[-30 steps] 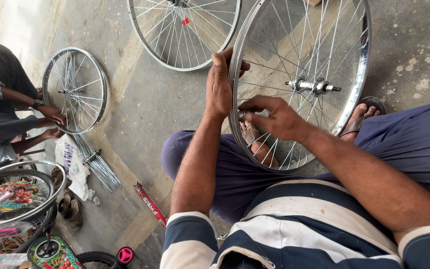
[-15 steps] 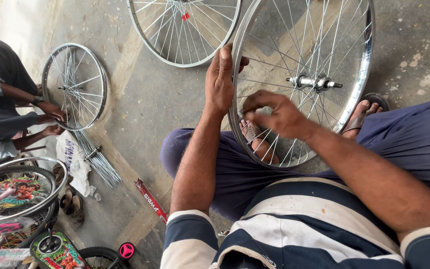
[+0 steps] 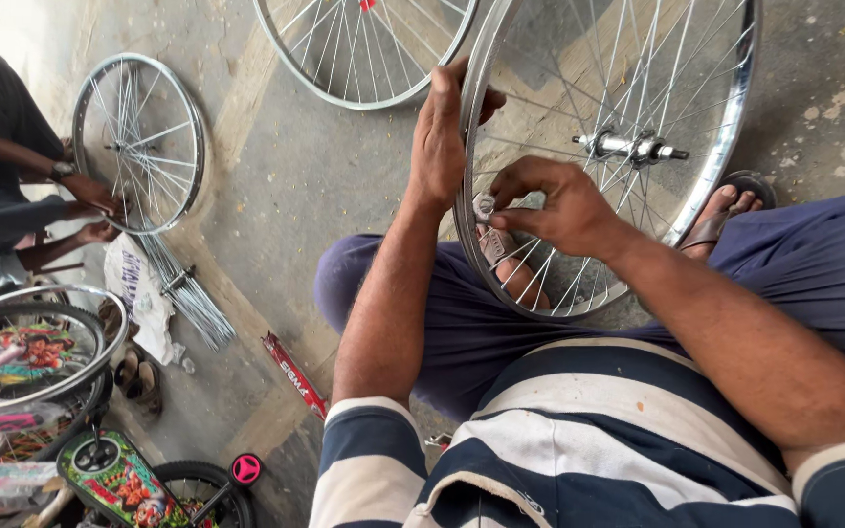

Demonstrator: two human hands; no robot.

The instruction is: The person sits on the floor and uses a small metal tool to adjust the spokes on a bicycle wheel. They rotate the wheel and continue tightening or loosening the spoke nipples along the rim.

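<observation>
A chrome spoked bicycle wheel (image 3: pixel 726 137) stands upright between my knees, its silver hub axle (image 3: pixel 628 147) near the middle. My left hand (image 3: pixel 442 137) grips the rim at its left side. Reaching in among the spokes, my right hand (image 3: pixel 555 205) pinches a small silvery tool (image 3: pixel 484 207) against the inside of the rim. My sandalled feet (image 3: pixel 721 220) rest behind the wheel on the concrete floor.
A second bare wheel (image 3: pixel 364 49) lies on the floor ahead. At the left another person's hands (image 3: pixel 90 196) hold a third wheel (image 3: pixel 139 142). Loose spokes (image 3: pixel 188 298), a red tool (image 3: pixel 295 376) and small colourful bicycles (image 3: pixel 31 372) lie at the lower left.
My right hand has slid a little lower and leftward along the rim. My left hand keeps its grip; the wheel has barely turned.
</observation>
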